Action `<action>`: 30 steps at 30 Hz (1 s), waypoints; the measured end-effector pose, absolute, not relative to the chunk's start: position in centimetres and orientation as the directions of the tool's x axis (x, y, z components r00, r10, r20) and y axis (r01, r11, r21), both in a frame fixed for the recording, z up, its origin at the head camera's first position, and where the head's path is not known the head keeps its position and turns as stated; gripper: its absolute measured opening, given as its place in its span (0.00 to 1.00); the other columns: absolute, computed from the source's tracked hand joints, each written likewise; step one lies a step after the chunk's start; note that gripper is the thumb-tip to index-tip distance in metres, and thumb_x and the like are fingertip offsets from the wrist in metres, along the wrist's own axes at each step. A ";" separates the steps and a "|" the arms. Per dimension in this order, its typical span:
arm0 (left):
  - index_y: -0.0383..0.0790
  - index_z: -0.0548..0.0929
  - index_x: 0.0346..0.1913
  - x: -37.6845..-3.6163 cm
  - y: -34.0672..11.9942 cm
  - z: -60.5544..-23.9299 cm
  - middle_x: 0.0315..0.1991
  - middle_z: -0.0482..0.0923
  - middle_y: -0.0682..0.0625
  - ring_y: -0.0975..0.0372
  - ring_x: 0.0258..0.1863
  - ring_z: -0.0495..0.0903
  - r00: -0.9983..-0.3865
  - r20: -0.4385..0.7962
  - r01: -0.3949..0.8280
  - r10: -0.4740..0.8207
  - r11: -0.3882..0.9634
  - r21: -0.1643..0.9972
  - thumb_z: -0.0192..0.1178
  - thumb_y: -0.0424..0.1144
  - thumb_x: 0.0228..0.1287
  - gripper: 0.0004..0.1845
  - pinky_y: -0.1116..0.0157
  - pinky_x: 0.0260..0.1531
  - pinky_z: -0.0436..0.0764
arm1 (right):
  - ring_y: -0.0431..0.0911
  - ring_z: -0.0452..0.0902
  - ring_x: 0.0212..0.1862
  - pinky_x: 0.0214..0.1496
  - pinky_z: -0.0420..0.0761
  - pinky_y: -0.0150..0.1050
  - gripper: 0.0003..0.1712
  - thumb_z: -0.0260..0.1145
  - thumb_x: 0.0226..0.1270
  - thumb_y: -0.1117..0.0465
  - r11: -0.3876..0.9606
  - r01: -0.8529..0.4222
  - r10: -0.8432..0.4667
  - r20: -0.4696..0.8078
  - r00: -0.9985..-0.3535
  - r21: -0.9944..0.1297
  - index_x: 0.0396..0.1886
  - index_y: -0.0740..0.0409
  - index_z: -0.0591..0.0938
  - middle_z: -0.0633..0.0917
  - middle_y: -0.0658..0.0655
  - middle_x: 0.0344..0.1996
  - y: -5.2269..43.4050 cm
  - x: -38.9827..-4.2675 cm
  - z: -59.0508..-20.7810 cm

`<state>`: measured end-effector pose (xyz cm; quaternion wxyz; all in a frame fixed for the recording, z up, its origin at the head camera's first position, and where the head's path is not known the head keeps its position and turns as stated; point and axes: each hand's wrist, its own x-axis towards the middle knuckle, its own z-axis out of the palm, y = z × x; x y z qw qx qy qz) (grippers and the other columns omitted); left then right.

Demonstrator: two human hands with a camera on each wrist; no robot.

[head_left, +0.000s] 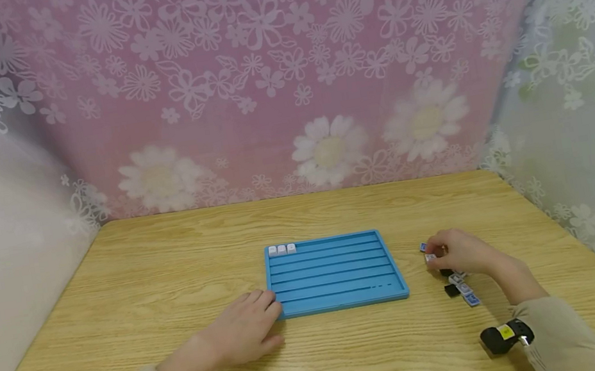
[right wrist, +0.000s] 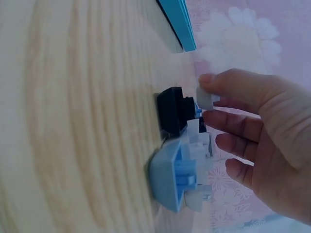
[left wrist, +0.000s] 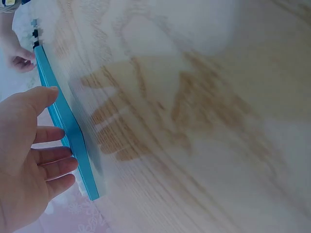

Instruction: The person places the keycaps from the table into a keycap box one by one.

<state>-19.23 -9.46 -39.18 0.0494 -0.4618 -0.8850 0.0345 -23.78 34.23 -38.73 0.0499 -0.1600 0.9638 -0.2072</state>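
Note:
My right hand (head_left: 462, 251) pinches a small white keycap (right wrist: 204, 98) between thumb and index finger, right of the tray and over a small group of loose keycaps. In the right wrist view, a black keycap (right wrist: 169, 112) and a light blue keycap (right wrist: 163, 175) lie on the table close by the fingers, with white ones behind. My left hand (head_left: 247, 329) rests at the left edge of a blue ridged tray (head_left: 328, 270), its fingers loosely extended against the side. Three white keycaps (head_left: 282, 250) sit side by side in the tray's top row, at its left end.
The wooden table (head_left: 168, 251) carries the tray near its middle. A blue keycap (head_left: 471, 300) lies at the near end of the loose group. Flower-printed curtains (head_left: 270, 86) hang behind the table and along its sides.

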 end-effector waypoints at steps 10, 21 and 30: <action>0.40 0.73 0.45 -19.1 -9.4 -39.1 0.42 0.69 0.51 0.60 0.43 0.68 -0.563 0.048 0.817 0.825 0.564 -0.121 0.54 0.55 0.64 0.21 0.62 0.46 0.73 | 0.46 0.73 0.35 0.35 0.75 0.43 0.13 0.64 0.62 0.58 0.837 -0.308 -0.344 0.002 -0.939 -0.453 0.42 0.62 0.79 0.79 0.52 0.34 33.7 -23.7 -38.3; 0.40 0.73 0.44 -19.2 -9.3 -39.1 0.41 0.69 0.51 0.60 0.42 0.68 -0.554 0.067 0.820 0.830 0.558 -0.129 0.55 0.55 0.63 0.20 0.63 0.44 0.73 | 0.45 0.73 0.34 0.33 0.75 0.40 0.13 0.62 0.63 0.60 0.814 -0.295 -0.347 -0.012 -0.938 -0.500 0.43 0.64 0.78 0.79 0.52 0.32 33.3 -23.9 -38.3; 0.40 0.74 0.43 -19.2 -9.4 -39.1 0.40 0.69 0.51 0.60 0.42 0.70 -0.538 0.083 0.827 0.839 0.544 -0.143 0.56 0.53 0.63 0.19 0.62 0.45 0.74 | 0.49 0.76 0.41 0.40 0.78 0.44 0.19 0.59 0.67 0.57 0.812 -0.361 -0.387 0.041 -0.921 -0.458 0.49 0.68 0.78 0.81 0.58 0.41 33.0 -24.0 -38.4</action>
